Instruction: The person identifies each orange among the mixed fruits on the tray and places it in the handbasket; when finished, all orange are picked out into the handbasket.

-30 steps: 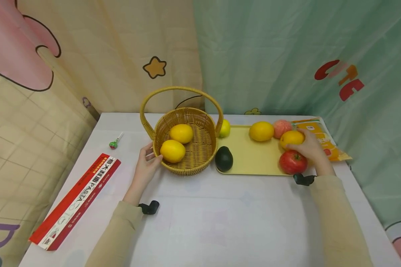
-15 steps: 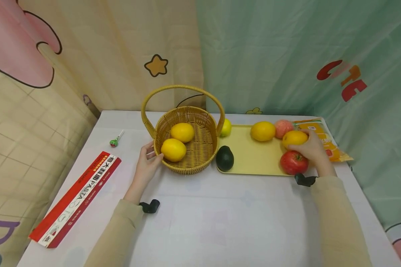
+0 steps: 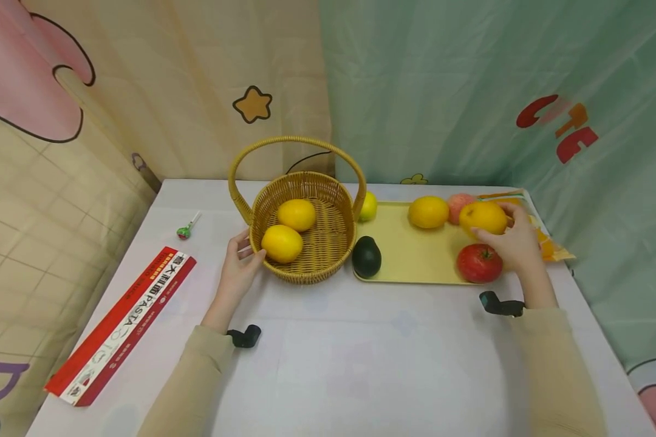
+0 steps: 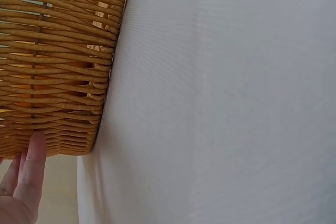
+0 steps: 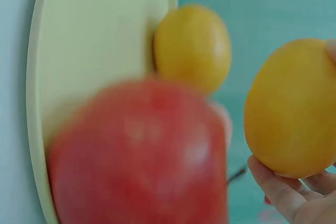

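In the head view my left hand [image 3: 240, 267] touches the outside of a woven wicker basket [image 3: 328, 249] with a tall arched handle. Its thumb lies against the wicker wall in the left wrist view. Inside the basket are two lemon-like yellow fruits [image 3: 282, 244]. My right hand [image 3: 516, 240] holds a yellow-orange oval fruit [image 3: 483, 218] between thumb and fingers, raised over the right end of a pale yellow tray [image 3: 410, 261]. Below it is a red pomegranate-like fruit [image 3: 479, 263], large and blurred in the right wrist view. Another yellow fruit [image 3: 429, 212] lies near the tray's back edge.
A dark green avocado [image 3: 367, 257] and a yellow-green fruit [image 3: 368, 207] are at the tray's left end. A pink round fruit [image 3: 459, 205] and an orange packet [image 3: 552, 247] are at right. On the left are a red pasta box [image 3: 126, 325] and a lollipop [image 3: 184, 232].
My right hand has lifted the yellow-orange fruit off its spot beside the red fruit, opening a gap between them. My left hand and the basket have stayed in place.
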Motion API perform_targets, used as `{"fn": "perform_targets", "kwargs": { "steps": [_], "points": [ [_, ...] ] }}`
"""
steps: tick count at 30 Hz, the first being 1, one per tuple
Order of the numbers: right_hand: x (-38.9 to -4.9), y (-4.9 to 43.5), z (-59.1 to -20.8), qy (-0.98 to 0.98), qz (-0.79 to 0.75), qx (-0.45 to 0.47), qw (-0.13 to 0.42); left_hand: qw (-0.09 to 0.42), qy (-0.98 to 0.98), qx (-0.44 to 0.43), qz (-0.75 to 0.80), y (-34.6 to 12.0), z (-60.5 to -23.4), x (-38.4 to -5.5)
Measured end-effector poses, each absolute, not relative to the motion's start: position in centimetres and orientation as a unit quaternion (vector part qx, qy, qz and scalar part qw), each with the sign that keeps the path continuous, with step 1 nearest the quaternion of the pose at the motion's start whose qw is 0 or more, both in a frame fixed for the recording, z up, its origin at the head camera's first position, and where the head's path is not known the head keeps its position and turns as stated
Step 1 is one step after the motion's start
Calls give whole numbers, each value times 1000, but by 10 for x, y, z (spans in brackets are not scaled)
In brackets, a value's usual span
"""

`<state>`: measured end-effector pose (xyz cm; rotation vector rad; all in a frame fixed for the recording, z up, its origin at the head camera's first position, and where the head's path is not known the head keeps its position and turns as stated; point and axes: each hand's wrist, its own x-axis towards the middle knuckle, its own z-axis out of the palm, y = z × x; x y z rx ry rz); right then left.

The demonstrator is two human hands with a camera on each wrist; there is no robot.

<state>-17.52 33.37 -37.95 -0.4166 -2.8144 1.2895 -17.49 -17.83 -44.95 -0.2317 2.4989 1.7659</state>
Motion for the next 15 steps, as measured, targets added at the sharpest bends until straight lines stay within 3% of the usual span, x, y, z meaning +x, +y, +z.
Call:
{"fn": "perform_targets", "kwargs": {
  "steps": [7, 15],
  "points": [
    [-165, 282, -375, -875, 480, -58, 26, 34, 814, -74, 576, -178, -450, -175],
    [-168, 210, -379, -836, 548, 14, -13, 36, 806, -82, 585, -177, -449, -176]
  ]
}}
